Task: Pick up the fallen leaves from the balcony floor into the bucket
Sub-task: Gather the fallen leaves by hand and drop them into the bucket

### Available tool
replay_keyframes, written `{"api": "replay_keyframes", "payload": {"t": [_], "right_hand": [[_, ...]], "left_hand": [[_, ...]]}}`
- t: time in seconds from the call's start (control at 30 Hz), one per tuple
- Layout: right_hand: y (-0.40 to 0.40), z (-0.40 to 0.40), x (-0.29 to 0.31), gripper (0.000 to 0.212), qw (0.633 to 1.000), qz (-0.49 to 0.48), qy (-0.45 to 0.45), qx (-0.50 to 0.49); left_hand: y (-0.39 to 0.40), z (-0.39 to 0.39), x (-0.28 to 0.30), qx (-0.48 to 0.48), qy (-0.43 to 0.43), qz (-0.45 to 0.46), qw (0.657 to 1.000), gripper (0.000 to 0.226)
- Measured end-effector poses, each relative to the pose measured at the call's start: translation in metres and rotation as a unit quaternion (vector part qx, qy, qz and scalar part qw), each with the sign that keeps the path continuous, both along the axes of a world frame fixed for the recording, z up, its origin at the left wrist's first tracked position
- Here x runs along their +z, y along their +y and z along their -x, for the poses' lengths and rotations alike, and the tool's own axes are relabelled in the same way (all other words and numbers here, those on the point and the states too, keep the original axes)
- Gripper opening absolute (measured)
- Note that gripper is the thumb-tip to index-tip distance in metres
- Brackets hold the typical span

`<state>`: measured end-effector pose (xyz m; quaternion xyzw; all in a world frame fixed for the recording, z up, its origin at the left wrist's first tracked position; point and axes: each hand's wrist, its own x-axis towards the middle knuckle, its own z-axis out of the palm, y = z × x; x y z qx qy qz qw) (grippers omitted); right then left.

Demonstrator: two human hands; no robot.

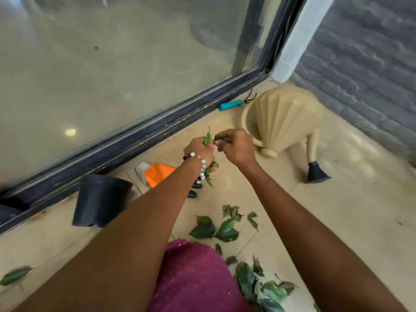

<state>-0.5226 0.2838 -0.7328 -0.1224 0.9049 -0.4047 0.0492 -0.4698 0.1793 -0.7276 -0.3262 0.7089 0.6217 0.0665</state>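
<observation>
Green leaf bunch (207,140) upright in L hand (199,150), R hand (234,146) pinching leaf (218,138)

Orange flat object (158,174) below left-hand fingers: partly hidden behind forearm. Blurred green leaf (14,275) cut by left edge.

No readable text, labels, brand marks, numbers or signs anywhere in view. Watering can (284,122), black pot (101,200), teal-handled hand rake (231,105) and orange item (157,173) all show plain surfaces, no print legible.
</observation>
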Motion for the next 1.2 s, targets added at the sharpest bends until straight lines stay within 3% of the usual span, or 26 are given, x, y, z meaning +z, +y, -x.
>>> {"api": "replay_keyframes", "payload": {"t": [0.07, 0.17, 0.23, 0.33, 0.5, 0.6, 0.8, 1.03, 1.13, 1.2], "right_hand": [[0.012, -0.003, 0.015, 0.014, 0.999, -0.033, 0.002, -0.005], [0.032, -0.016, 0.029, 0.019, 0.985, -0.152, 0.046, 0.069], [0.048, -0.025, 0.033, 0.026, 0.979, -0.175, -0.003, 0.101], [0.072, -0.040, 0.041, 0.044, 0.974, -0.158, -0.098, 0.125], [0.107, -0.056, 0.017, 0.038, 0.952, -0.231, -0.060, 0.194], [0.128, -0.066, -0.024, 0.038, 0.923, -0.293, -0.069, 0.240], [0.143, -0.097, -0.103, 0.061, 0.944, -0.276, -0.120, 0.137], [0.126, -0.104, -0.127, 0.033, 0.981, -0.155, -0.069, 0.092], [0.113, -0.100, -0.117, 0.049, 0.977, -0.159, -0.048, 0.135], [0.106, -0.103, -0.113, 0.065, 0.952, -0.216, -0.063, 0.208]], "left_hand": [[0.019, 0.005, 0.002, 0.022, 0.019, -0.041, 0.999, 0.021], [0.042, 0.009, 0.005, 0.043, 0.011, -0.076, 0.996, 0.037], [0.054, 0.009, 0.000, 0.041, -0.003, -0.102, 0.994, 0.043], [0.064, 0.003, -0.003, 0.034, -0.020, -0.127, 0.991, 0.030], [0.055, 0.002, -0.017, 0.069, -0.062, -0.237, 0.967, 0.003], [0.054, -0.010, -0.042, 0.060, -0.071, -0.235, 0.968, 0.020], [0.044, -0.018, -0.079, 0.074, -0.122, -0.294, 0.945, 0.033], [0.029, -0.018, -0.087, 0.109, -0.140, -0.255, 0.951, 0.037], [0.028, -0.018, -0.088, 0.108, -0.139, -0.252, 0.952, 0.037], [0.029, -0.020, -0.089, 0.104, -0.142, -0.252, 0.952, 0.037]]}}
